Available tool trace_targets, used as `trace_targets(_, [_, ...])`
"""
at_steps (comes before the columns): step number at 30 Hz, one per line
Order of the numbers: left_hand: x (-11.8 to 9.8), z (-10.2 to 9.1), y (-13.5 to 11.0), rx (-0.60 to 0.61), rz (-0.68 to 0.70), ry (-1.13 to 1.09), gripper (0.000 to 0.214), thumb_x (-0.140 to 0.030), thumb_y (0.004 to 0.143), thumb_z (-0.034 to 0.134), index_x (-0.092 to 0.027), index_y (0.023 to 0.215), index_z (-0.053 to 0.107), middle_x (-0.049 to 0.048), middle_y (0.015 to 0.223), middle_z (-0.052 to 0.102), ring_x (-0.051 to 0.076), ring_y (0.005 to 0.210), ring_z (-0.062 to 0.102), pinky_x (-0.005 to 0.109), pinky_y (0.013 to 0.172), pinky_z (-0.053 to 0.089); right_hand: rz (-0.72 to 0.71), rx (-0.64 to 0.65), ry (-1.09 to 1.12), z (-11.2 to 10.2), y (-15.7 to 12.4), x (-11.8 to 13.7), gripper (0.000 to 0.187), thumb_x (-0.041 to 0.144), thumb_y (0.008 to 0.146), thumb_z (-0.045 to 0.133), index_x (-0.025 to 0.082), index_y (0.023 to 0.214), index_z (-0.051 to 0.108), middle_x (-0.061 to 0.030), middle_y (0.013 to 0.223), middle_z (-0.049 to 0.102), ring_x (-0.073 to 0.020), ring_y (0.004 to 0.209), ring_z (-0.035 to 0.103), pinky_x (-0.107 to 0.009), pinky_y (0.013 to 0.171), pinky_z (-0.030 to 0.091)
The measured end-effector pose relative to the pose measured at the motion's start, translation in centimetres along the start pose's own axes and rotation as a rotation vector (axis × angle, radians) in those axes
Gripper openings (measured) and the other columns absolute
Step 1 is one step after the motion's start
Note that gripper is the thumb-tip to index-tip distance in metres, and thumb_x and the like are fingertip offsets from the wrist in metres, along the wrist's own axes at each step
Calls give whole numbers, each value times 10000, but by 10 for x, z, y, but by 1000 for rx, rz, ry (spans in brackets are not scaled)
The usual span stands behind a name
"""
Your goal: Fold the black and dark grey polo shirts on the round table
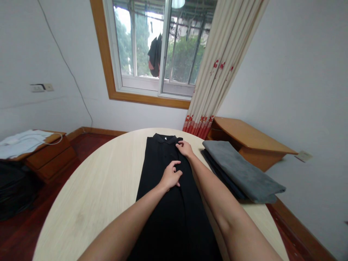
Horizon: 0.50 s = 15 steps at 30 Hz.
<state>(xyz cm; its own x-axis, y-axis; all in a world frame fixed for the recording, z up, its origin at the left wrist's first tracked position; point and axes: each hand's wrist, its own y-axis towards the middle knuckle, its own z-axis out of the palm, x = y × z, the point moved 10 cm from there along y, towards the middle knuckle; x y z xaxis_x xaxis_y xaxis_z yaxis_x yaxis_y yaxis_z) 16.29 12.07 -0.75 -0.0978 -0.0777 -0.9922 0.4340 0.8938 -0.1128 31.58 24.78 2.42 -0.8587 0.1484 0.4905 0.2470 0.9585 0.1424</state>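
We have the black shirt (pixel 172 210) lying lengthwise on the round surface (pixel 108 181), collar (pixel 172 140) at the far end; its near end runs out of view. The right hand (pixel 185 148) is at the far right, just beside the collar, its thumb and forefinger close together; we cannot tell whether they pinch cloth. The left hand (pixel 172 175) is nearer, over the middle of the shirt, fingers loosely bent and thumb parted from forefinger; contact with the fabric is unclear. A grey cloth (pixel 241 170) lies folded over a dark cloth (pixel 216 175) to the right.

Handling, our estimate: light, soft, limp, not fragile; likely to wrinkle or slide if tugged at one point. The collar seems the stiffest part. We judge the best holds to be the shoulder corners beside it and the long side edges, several layers together.
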Motion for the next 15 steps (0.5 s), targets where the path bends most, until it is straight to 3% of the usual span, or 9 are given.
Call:
trace_targets(4, [-4,-10,-2,-35,15,217,323,-155,828,534,-163,1112,687,-53,545,523,104,380,528,224,440,475,-116,119,-55,16,-15,6,431,343,987,411,190,1356,573,-70,1468,494,-197,1370,417,-332,1145,277])
trace_targets(6, [-10,-13,-4,-43,56,355,291,-172,826,536,-157,1037,735,7,595,635,157,522,640,271,596,545,-131,189,-146,27,-22,5,495,399,999,381,221,1453,464,-61,1571,333,-225,1461,257,-446,1188,173])
trace_targets(8, [-17,-12,-7,-52,123,492,268,-176,809,553,-163,967,769,74,779,738,204,743,710,307,783,556,-131,220,-248,33,-25,4,555,455,1015,303,225,1518,348,-67,1613,216,-240,1491,159,-529,1185,109])
trace_targets(11, [-21,-6,-12,-45,172,655,287,-177,794,554,-181,965,785,110,1004,759,248,935,711,341,911,526,-146,151,-326,28,-18,9,587,463,1017,260,199,1540,292,-86,1622,173,-239,1498,123,-541,1185,70])
trace_targets(15, [-22,-2,-16,-45,158,769,323,-180,808,531,-188,1015,779,122,1042,754,285,1003,699,380,934,521,-115,182,-354,34,3,8,606,456,1016,238,191,1561,228,-79,1632,125,-252,1501,90,-552,1183,63])
